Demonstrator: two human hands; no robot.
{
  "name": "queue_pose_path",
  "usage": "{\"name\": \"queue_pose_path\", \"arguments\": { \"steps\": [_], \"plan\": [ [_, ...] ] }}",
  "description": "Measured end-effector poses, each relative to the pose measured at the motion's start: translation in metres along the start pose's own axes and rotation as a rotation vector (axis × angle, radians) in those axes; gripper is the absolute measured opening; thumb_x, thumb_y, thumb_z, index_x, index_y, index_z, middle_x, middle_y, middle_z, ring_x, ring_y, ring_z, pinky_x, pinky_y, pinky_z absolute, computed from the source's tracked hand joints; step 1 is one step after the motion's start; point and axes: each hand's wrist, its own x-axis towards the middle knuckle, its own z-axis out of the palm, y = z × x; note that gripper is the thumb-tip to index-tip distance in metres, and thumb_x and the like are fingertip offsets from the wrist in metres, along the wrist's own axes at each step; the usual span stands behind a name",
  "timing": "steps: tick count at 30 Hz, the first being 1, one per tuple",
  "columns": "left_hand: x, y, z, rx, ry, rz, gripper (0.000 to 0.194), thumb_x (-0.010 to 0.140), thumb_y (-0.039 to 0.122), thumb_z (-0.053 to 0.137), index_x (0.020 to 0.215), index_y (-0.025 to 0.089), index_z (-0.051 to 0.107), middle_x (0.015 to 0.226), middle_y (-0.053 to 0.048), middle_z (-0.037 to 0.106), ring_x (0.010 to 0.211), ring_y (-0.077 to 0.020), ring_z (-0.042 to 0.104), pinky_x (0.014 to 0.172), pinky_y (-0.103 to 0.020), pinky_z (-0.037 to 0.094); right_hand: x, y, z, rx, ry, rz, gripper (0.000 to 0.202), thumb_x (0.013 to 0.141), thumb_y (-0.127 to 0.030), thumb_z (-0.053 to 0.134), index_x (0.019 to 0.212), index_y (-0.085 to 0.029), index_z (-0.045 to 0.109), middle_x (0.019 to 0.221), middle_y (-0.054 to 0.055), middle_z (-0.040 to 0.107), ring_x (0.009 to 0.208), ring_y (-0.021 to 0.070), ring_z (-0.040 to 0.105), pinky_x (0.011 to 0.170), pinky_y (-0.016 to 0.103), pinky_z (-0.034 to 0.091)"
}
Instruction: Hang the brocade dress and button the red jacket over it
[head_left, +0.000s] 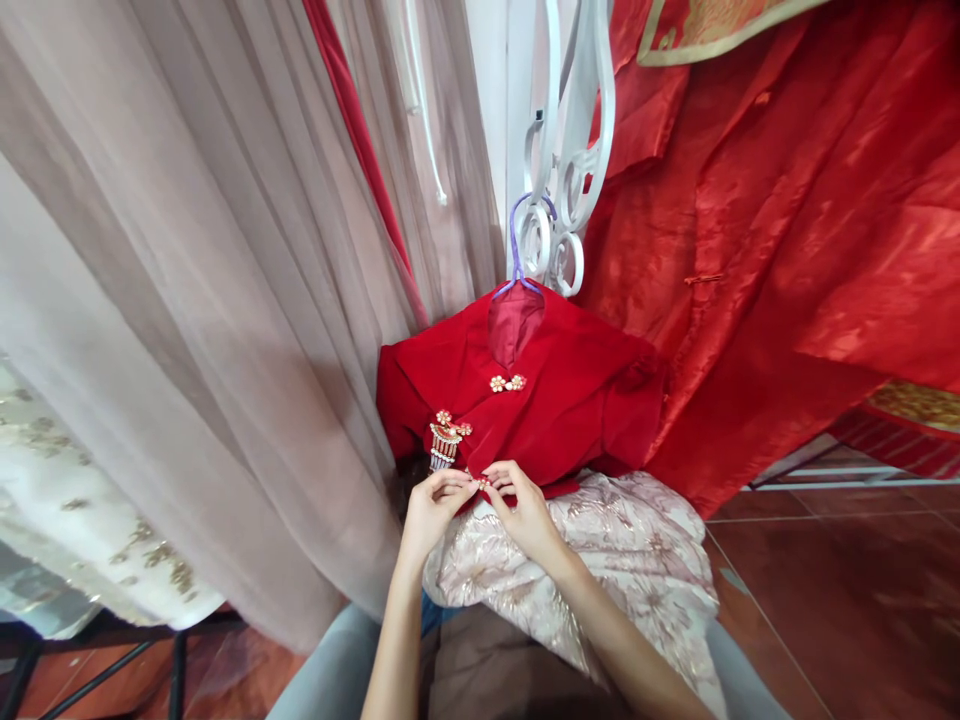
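Observation:
A red velvet jacket [570, 350] hangs in front of me on a purple hanger [516, 245]. At its lower front edge, my left hand [435, 505] and my right hand [521, 505] pinch a small jewelled flower clasp [481, 483] between their fingertips, one hand on each side. Part of the clasp is hidden by the fingers. Higher up, another flower clasp [508, 383] spans the jacket front below the collar. Beside my left hand hangs a beaded tassel ornament [445, 445]. Pale patterned fabric [600, 560] lies under the jacket and over my lap.
The hanger hooks onto a white scrolled metal frame [574, 190]. Pale sheer curtains [187, 250] drape down the left side, with white embroidered cloth [97, 520] beyond. Large red satin garments [750, 220] hang at right. Reddish floor tiles [862, 590] show below, and dark metal bars [178, 670] stand lower left.

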Motion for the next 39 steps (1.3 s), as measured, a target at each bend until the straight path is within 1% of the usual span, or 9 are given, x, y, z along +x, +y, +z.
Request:
{"name": "queue_pose_path", "arguments": {
  "steps": [5, 11, 16, 20, 22, 24, 28, 33, 39],
  "plan": [
    [-0.0009, -0.0002, -0.0004, -0.027, -0.038, -0.018, 0.027, 0.060, 0.031, 0.080, 0.077, 0.014, 0.068, 0.074, -0.005, 0.072, 0.071, -0.0167, 0.067, 0.071, -0.027, 0.055, -0.0002, 0.0012, -0.0005, 0.009, -0.001, 0.009, 0.013, 0.087, -0.022, 0.050, 0.100, -0.021, 0.053, 0.093, 0.004, 0.063, 0.084, 0.0150, 0.063, 0.075, 0.030, 0.055],
    [-0.0017, -0.0005, 0.0027, -0.025, 0.000, -0.061, 0.026, 0.057, 0.033, 0.081, 0.068, 0.014, 0.066, 0.070, -0.005, 0.071, 0.065, -0.0155, 0.066, 0.065, -0.025, 0.054, 0.0001, -0.0011, -0.0013, 0.010, -0.005, -0.003, 0.011, 0.087, -0.023, 0.050, 0.097, -0.021, 0.054, 0.093, 0.004, 0.063, 0.082, 0.0143, 0.063, 0.073, 0.029, 0.055],
    [-0.0007, -0.0010, 0.0037, -0.035, -0.007, -0.018, 0.027, 0.060, 0.031, 0.078, 0.078, 0.014, 0.068, 0.073, -0.005, 0.071, 0.070, -0.0164, 0.067, 0.069, -0.026, 0.054, 0.0003, 0.0002, -0.0011, 0.019, 0.002, 0.010, 0.010, 0.087, -0.023, 0.051, 0.096, -0.021, 0.054, 0.092, 0.004, 0.063, 0.083, 0.0143, 0.064, 0.074, 0.028, 0.055],
    [-0.0010, -0.0008, 0.0000, -0.016, -0.042, -0.039, 0.027, 0.062, 0.033, 0.077, 0.080, 0.014, 0.070, 0.079, -0.007, 0.073, 0.076, -0.0179, 0.068, 0.076, -0.029, 0.054, -0.0001, 0.0005, -0.0013, 0.024, -0.010, 0.009, 0.010, 0.087, -0.022, 0.050, 0.096, -0.021, 0.054, 0.093, 0.004, 0.063, 0.083, 0.0142, 0.063, 0.074, 0.028, 0.055],
    [-0.0015, -0.0011, -0.0004, -0.015, -0.057, -0.051, 0.029, 0.063, 0.034, 0.076, 0.082, 0.014, 0.069, 0.079, -0.007, 0.072, 0.075, -0.0177, 0.067, 0.076, -0.028, 0.053, -0.0003, 0.0006, -0.0016, 0.021, -0.020, 0.008, 0.010, 0.088, -0.023, 0.050, 0.096, -0.021, 0.055, 0.093, 0.004, 0.063, 0.083, 0.0142, 0.063, 0.074, 0.028, 0.054],
    [-0.0019, -0.0016, 0.0007, -0.005, -0.068, -0.033, 0.029, 0.064, 0.035, 0.076, 0.083, 0.014, 0.069, 0.078, -0.006, 0.072, 0.075, -0.0173, 0.067, 0.074, -0.027, 0.053, -0.0005, 0.0012, -0.0017, 0.017, -0.025, 0.008, 0.010, 0.088, -0.023, 0.049, 0.096, -0.021, 0.055, 0.094, 0.004, 0.063, 0.084, 0.0142, 0.063, 0.075, 0.029, 0.054],
    [-0.0020, -0.0021, 0.0028, 0.018, -0.075, 0.014, 0.026, 0.065, 0.036, 0.076, 0.078, 0.015, 0.066, 0.075, -0.005, 0.070, 0.072, -0.0167, 0.066, 0.070, -0.026, 0.053, -0.0010, 0.0027, -0.0013, 0.018, -0.011, 0.013, 0.010, 0.087, -0.021, 0.050, 0.097, -0.021, 0.054, 0.094, 0.004, 0.063, 0.084, 0.0143, 0.063, 0.075, 0.028, 0.054],
    [-0.0027, -0.0002, 0.0016, 0.045, -0.038, 0.003, 0.026, 0.062, 0.034, 0.078, 0.073, 0.014, 0.065, 0.072, -0.003, 0.068, 0.069, -0.0147, 0.064, 0.068, -0.024, 0.052, -0.0017, 0.0021, -0.0010, 0.022, -0.014, 0.014, 0.010, 0.087, -0.021, 0.050, 0.097, -0.021, 0.054, 0.094, 0.004, 0.063, 0.084, 0.0141, 0.063, 0.075, 0.028, 0.053],
    [-0.0033, -0.0022, 0.0055, -0.008, -0.024, -0.010, 0.026, 0.062, 0.032, 0.078, 0.068, 0.013, 0.062, 0.071, -0.001, 0.066, 0.068, -0.0127, 0.063, 0.068, -0.023, 0.051, -0.0014, 0.0013, -0.0010, 0.043, -0.015, 0.027, 0.009, 0.087, -0.022, 0.050, 0.095, -0.022, 0.054, 0.093, 0.004, 0.063, 0.084, 0.0145, 0.063, 0.074, 0.029, 0.053]
  ]
}}
